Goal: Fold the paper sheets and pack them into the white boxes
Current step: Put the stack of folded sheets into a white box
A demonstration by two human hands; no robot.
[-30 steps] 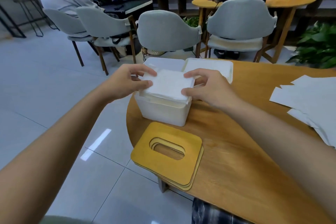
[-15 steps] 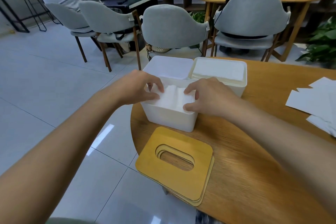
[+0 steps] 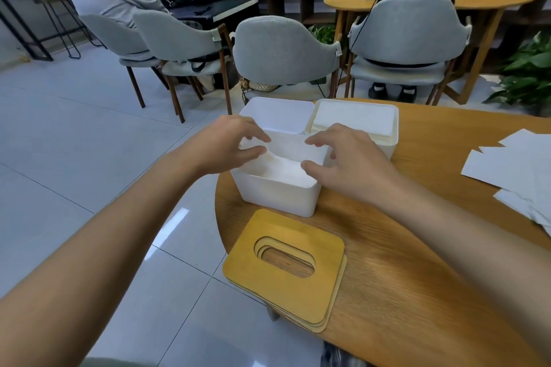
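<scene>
Currently, head view: left hand (image 3: 229,146) and right hand (image 3: 343,161) at opposite rims of the nearest white box (image 3: 277,197) on the desk (image 3: 417,247). Each grip is loosely spread, pinching nothing. Inside the box lies folded paper (image 3: 283,170); loose sheets (image 3: 512,164) lie far right.

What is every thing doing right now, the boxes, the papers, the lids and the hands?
Near white box: open, folded paper inside.
Back left box: open, looks empty.
Back right box: open, paper nearly to the top.
Wooden lids: stacked on the table, off the boxes.
Loose sheets: flat, unfolded.
Left hand: at the near box's rim, grip unclear.
Right hand: fingers loosely curled, holding nothing.
</scene>
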